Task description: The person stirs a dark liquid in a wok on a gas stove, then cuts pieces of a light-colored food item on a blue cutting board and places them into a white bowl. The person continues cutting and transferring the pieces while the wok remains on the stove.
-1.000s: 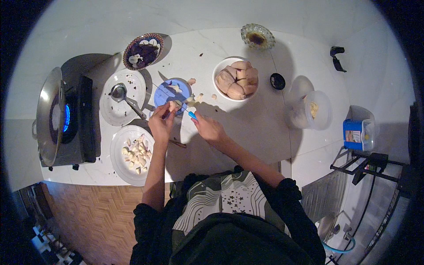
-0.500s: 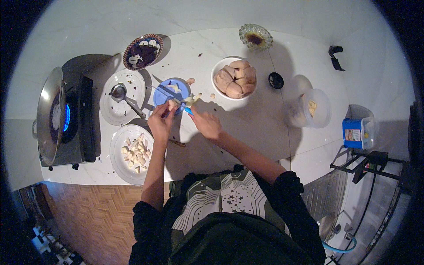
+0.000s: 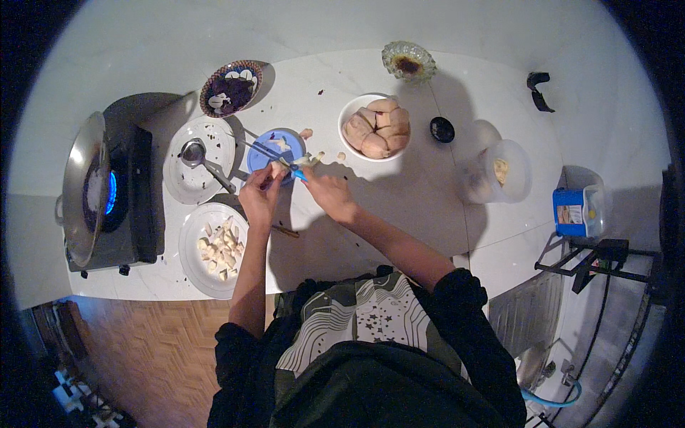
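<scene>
Wok (image 3: 77, 153) on black stove (image 3: 143, 192) (blue flame (image 3: 112, 192) alight), black disc (image 3: 442, 130), glass dish (image 3: 424, 68) — scalloped

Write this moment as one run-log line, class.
Left hand: holds pale piece; Right hand: holds blue-handled knife; Beneath: round blue item; Nearby: plate of pale chunks; Stove: lit

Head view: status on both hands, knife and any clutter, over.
Left hand pinching pale piece. Right hand gripping blue-handled knife, blade over blue disc. Pale scraps on and beside disc, close to blade.

2 hands (image 3: 260, 198) (image 3: 330, 196), 1 knife (image 3: 298, 173), 2 white plates (image 3: 217, 139) (image 3: 193, 267), 1 spoon (image 3: 193, 152), 1 wok (image 3: 80, 164), 1 white bowl (image 3: 347, 110)
</scene>
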The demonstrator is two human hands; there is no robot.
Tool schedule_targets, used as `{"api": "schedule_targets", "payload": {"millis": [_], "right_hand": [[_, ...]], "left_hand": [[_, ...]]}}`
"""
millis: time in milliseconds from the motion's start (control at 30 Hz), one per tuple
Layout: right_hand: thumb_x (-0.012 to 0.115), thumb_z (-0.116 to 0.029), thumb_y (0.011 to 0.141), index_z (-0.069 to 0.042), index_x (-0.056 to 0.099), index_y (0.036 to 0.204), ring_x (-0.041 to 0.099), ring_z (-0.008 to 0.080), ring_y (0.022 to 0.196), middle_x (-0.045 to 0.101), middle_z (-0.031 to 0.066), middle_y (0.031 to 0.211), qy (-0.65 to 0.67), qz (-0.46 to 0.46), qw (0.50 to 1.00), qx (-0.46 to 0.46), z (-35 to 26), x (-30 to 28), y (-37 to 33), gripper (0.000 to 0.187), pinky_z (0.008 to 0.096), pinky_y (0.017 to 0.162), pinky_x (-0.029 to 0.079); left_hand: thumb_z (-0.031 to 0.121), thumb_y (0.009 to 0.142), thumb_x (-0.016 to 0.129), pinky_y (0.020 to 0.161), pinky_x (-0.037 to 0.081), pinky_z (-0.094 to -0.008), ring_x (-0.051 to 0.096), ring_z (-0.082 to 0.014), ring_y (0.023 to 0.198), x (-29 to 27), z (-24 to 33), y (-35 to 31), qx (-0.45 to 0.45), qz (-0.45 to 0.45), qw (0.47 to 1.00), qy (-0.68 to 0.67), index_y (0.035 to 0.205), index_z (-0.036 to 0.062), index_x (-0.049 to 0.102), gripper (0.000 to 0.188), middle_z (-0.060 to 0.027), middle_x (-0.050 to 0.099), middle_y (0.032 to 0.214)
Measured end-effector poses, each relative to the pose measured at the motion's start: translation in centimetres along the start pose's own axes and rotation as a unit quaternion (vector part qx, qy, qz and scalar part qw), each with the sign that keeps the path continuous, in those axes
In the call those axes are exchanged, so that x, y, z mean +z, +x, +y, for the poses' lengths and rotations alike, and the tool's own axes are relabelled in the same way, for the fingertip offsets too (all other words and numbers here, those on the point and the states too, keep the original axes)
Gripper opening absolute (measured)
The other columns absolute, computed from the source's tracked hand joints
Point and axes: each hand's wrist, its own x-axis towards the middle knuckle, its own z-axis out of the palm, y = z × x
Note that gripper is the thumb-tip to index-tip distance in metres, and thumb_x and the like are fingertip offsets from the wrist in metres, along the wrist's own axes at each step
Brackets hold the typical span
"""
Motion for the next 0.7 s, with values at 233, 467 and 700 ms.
{"api": "schedule_targets", "payload": {"millis": [233, 467, 700], "right_hand": [[0.044, -0.03, 0.088, -0.011, 0.044, 0.107, 0.062, 0.0282, 0.052, 0.06, 0.0094, 0.056, -0.046, 0.061, 0.997, -0.023, 0.3, 1.0, 0.6, 0.027, 0.0418, 0.041, 0.048], [0.044, -0.026, 0.088, -0.01, 0.045, 0.105, 0.062, 0.0302, 0.054, 0.061, 0.0127, 0.062, -0.037, 0.06, 0.997, -0.023, 0.9, 1.8, 1.3, 0.024, 0.0448, 0.044, 0.048], [0.046, -0.032, 0.089, -0.006, 0.049, 0.099, 0.059, 0.0326, 0.06, 0.059, 0.0182, 0.068, 0.213, 0.025, 0.976, -0.025, 3.0, -0.4, 0.7, 0.028, 0.0437, 0.053, 0.044]], "left_hand": [[0.019, 0.071, 0.072, 0.06, 0.048, -0.0278, 0.062, -0.0184, 0.063, 0.3, -0.9, -0.1, 0.024, 0.017, 0.999, 0.017, 0.089, -0.0018, 0.065, 0.029, -0.012, 0.064, 0.077], [0.017, 0.07, 0.072, 0.06, 0.048, -0.0285, 0.062, -0.0184, 0.064, 0.5, -0.6, -0.5, -0.01, 0.025, 1.0, -0.013, 0.09, -0.002, 0.064, 0.028, -0.0137, 0.064, 0.077], [0.015, 0.072, 0.07, 0.066, 0.049, -0.0265, 0.062, -0.0146, 0.073, -0.1, -0.8, 0.2, -0.058, 0.01, 0.994, -0.088, 0.102, -0.0004, 0.06, 0.035, -0.0112, 0.065, 0.087]]}}
